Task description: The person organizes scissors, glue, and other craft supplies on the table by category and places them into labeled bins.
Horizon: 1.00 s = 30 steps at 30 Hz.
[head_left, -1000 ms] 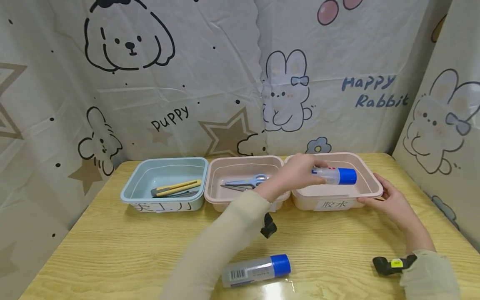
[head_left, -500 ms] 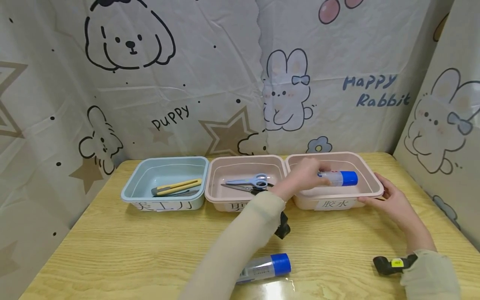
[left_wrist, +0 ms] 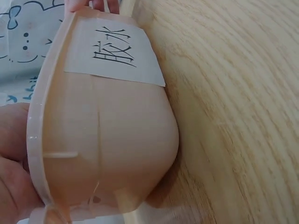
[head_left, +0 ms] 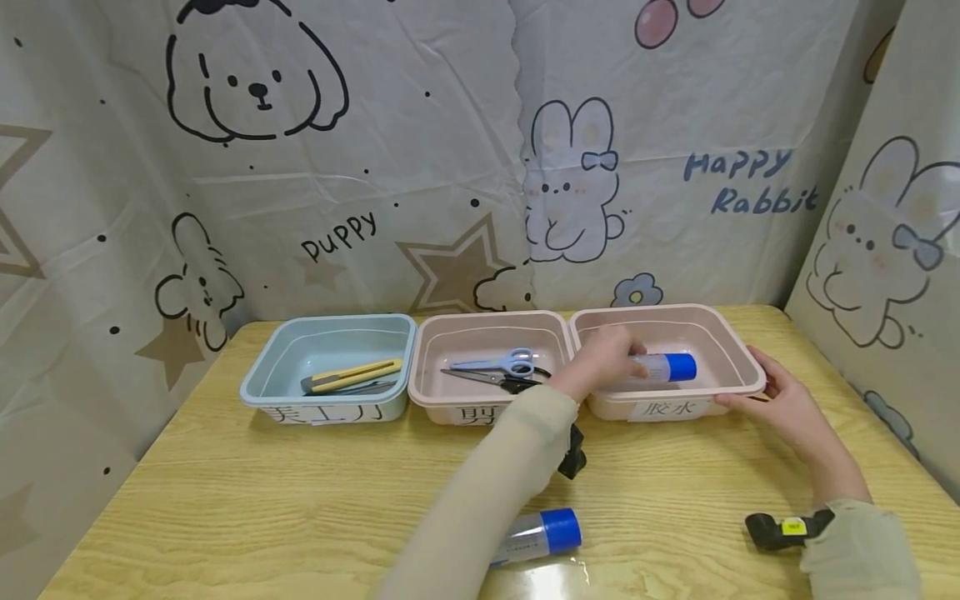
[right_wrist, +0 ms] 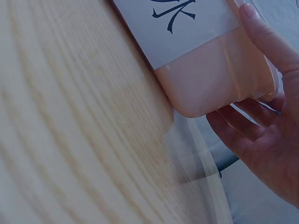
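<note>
My left hand (head_left: 606,360) reaches into the right-hand pink bin (head_left: 727,390), its fingers around a clear glue bottle (head_left: 652,367) with a blue cap. The bottle lies sideways low in the bin, its left end hidden by the hand. In the left wrist view, part of the left hand (left_wrist: 16,163) shows behind the bin's rim, and the bottle is out of sight. My right hand (head_left: 783,404) grips the bin's right end, thumb (right_wrist: 268,39) on the front rim and fingers around the side. A second glue bottle (head_left: 558,532) lies on the table, partly behind the left sleeve.
A middle pink bin (head_left: 431,367) holds blue-handled scissors (head_left: 487,364) and black-handled scissors (head_left: 487,379). At the left, a blue bin (head_left: 292,358) holds a yellow utility knife (head_left: 356,375) and a grey one. Paper labels mark the bins' fronts. A printed cloth hangs behind the wooden table (head_left: 262,500).
My left hand has moved slightly right, then lowered the glue bottle deeper into the right-hand bin. The left forearm now covers more of the bottle on the table. My right hand stays put.
</note>
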Each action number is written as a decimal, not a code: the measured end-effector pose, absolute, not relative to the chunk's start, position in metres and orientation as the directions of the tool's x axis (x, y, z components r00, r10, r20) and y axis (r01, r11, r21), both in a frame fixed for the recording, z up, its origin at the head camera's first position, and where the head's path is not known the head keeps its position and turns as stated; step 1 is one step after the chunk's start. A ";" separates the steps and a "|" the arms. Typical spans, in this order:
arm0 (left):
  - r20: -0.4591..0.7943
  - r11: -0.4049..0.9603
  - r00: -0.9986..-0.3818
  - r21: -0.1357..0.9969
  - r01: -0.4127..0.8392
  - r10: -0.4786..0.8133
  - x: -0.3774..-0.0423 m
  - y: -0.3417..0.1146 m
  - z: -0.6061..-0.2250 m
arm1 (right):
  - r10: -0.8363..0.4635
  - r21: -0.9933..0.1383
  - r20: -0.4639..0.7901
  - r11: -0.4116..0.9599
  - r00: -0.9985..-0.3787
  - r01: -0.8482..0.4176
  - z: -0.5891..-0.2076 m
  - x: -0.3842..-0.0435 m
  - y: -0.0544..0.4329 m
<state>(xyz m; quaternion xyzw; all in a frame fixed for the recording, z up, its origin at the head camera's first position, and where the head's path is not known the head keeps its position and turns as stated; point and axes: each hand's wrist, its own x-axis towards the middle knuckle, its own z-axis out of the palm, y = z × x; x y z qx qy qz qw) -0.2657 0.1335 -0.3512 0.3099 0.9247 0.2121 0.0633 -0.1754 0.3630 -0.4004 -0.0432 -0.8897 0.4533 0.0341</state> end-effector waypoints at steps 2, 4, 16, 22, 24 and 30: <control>0.007 0.738 -0.803 0.387 0.552 0.597 -0.266 0.135 -0.353 | 0.095 -0.809 0.027 0.586 -0.995 0.034 -0.400 -0.175 0.363; -0.005 0.757 -0.803 0.339 0.559 0.595 -0.266 0.137 -0.354 | 0.096 -0.800 0.030 0.599 -0.995 0.034 -0.400 -0.175 0.363; -0.048 0.799 -0.814 0.232 0.555 0.579 -0.263 0.141 -0.357 | 0.083 -0.790 0.053 0.613 -0.995 0.009 -0.402 -0.175 0.365; -0.031 0.773 -0.793 0.248 0.584 0.609 -0.258 0.130 -0.345 | 0.092 -0.793 0.030 0.608 -0.995 0.032 -0.399 -0.173 0.363; -0.026 0.766 -0.787 0.253 0.592 0.617 -0.256 0.123 -0.340 | 0.090 -0.792 0.033 0.609 -0.995 0.029 -0.399 -0.173 0.362; -0.040 0.747 -0.770 0.277 0.604 0.637 -0.248 0.100 -0.324 | 0.093 -0.791 0.036 0.611 -0.995 0.029 -0.400 -0.174 0.363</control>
